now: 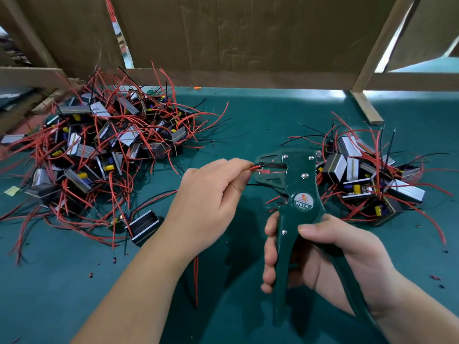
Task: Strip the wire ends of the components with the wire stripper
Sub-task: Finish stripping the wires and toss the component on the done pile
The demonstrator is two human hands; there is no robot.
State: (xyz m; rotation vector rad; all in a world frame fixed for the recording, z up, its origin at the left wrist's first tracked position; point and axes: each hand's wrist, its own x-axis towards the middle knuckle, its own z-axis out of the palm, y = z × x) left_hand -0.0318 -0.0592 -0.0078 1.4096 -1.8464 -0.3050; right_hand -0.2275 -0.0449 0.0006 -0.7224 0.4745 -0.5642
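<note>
Gripping wire stripper (295, 194), hands (211, 194) feed red wire (253, 168).

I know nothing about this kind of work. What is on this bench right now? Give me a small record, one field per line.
Tool: wire stripper, dark green, head pointing away from the person
Holding it: right hand grips the handles
Feeding it: left hand pinches a red wire, its end in the stripper's head
Bigger heap: left pile of components with red and black wires
Smaller heap: right pile of the same components
Surface: green mat
Behind: cardboard panels
</note>
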